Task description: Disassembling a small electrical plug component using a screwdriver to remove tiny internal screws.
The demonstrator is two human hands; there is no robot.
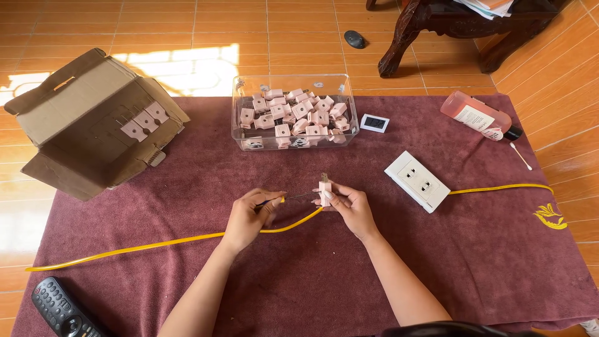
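While two hands [249, 215] hold one plug [324, 192].

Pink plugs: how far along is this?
Done: a few pink plugs lie in the cardboard box. In hand: the right hand holds one plug, the left hand pinches the yellow cable end beside it. Left: the clear bin holds many more.

On a maroon cloth [437, 262], the left hand [248, 215] pinches a yellow cable [156, 244] near its end, while the right hand [351, 206] holds a small pink plug [324, 190] upright. A white socket [417, 181] lies just beside; a clear box [294, 112] of pink plugs sits beyond.
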